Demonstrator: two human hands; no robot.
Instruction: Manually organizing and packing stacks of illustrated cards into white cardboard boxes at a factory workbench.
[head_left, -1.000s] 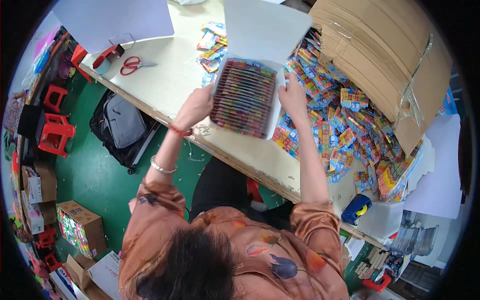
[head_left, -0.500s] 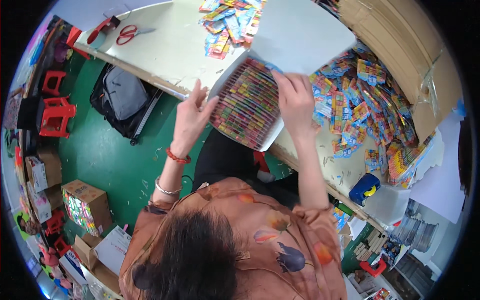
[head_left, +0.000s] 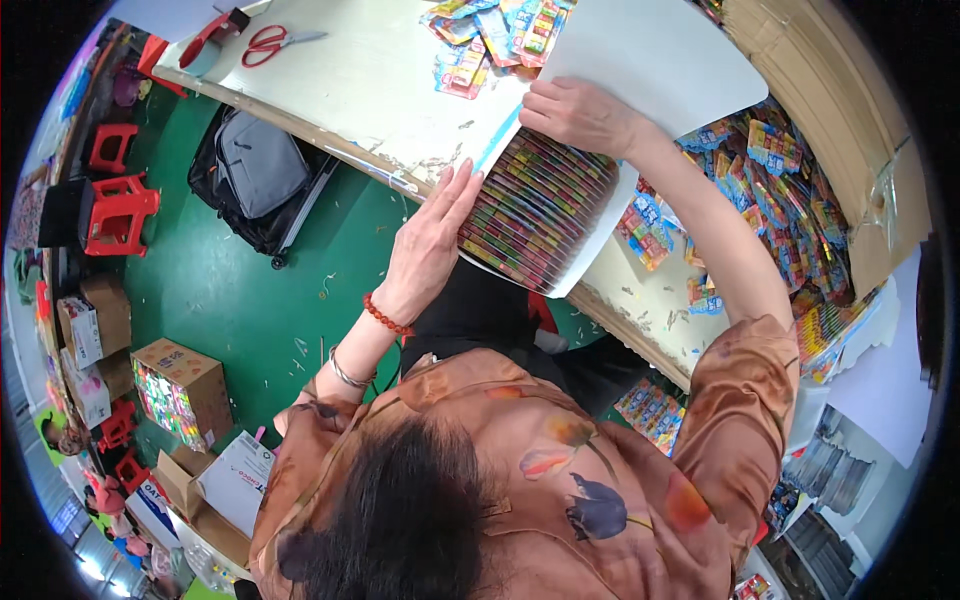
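Observation:
A white cardboard box [head_left: 603,245] is tilted at the table's near edge, its large white lid [head_left: 665,60] folded back. Thin colourful packets [head_left: 540,210] stand on edge inside it in tight rows. My left hand [head_left: 425,250] lies along the box's left side, fingers stretched out and together. At the far left corner my right hand [head_left: 575,112] has its fingers curled over the box's edge, where a narrow blue-white strip [head_left: 500,135] shows between both hands. The right fingertips are partly hidden.
Loose colourful packets [head_left: 500,35] lie beyond the box, and a big heap [head_left: 790,200] spreads to the right beside a cardboard carton [head_left: 840,110]. Red-handled scissors [head_left: 265,45] and a red tape dispenser [head_left: 210,40] are at far left. A grey-black backpack [head_left: 255,165] is on the floor.
My right hand has moved from the box's right side to its far left corner, the arm now reaching across. My left hand has come down flat against the left side.

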